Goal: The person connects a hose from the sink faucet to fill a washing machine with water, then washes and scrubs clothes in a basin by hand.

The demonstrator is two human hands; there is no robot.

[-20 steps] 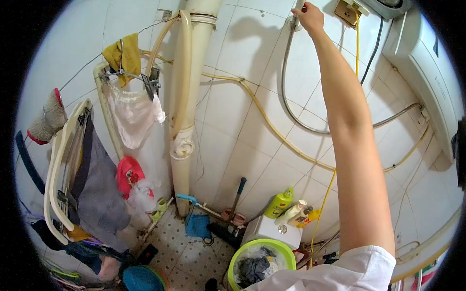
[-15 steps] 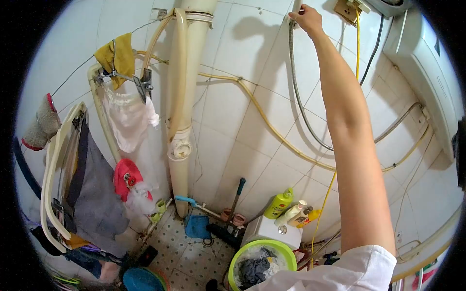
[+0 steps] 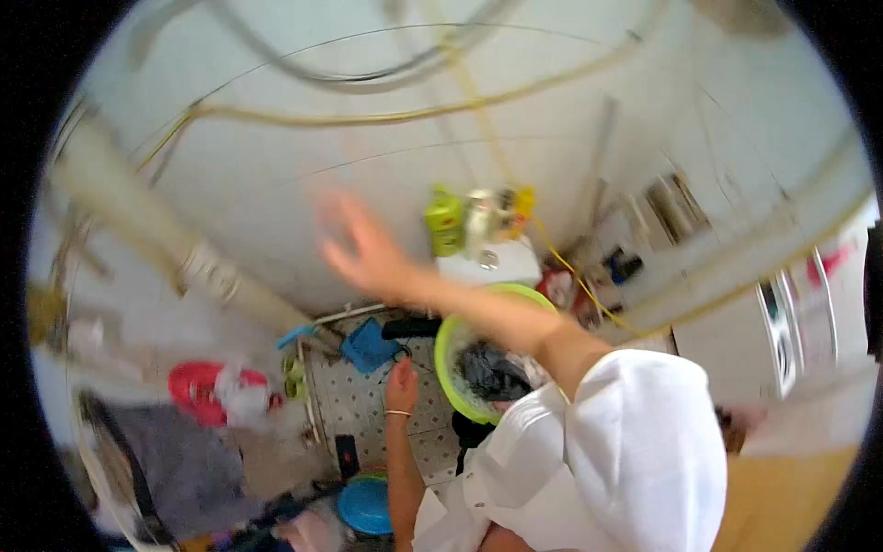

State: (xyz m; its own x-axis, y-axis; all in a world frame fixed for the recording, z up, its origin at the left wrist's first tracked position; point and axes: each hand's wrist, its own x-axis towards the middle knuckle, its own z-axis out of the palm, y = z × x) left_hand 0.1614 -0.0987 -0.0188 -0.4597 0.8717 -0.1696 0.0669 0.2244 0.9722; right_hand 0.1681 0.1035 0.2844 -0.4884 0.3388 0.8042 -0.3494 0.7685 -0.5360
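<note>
My right hand (image 3: 363,253) is raised before the tiled wall, blurred by motion, its fingers apart and nothing held. Its forearm crosses above a lime-green basin (image 3: 444,373). Dark grey wet laundry (image 3: 492,373) lies in the basin among whitish suds. My left hand (image 3: 401,386), with a thin band at the wrist, hangs lower down, left of the basin and over the patterned floor. Its fingers are too small and blurred to make out. Behind the basin, a green bottle (image 3: 444,223) and a pale bottle (image 3: 479,221) stand on a white toilet tank (image 3: 487,262).
A blue dustpan (image 3: 370,345) lies by the wall, near a thick pipe (image 3: 212,271). Grey cloth (image 3: 175,460) hangs at left, below a red basin (image 3: 198,391). A blue basin (image 3: 365,506) sits on the floor. A yellow hose (image 3: 368,118) runs along the wall.
My right hand has come down and left from the shower hose high on the wall, now with nothing in it. The view has tilted downward, and my left hand has come into sight.
</note>
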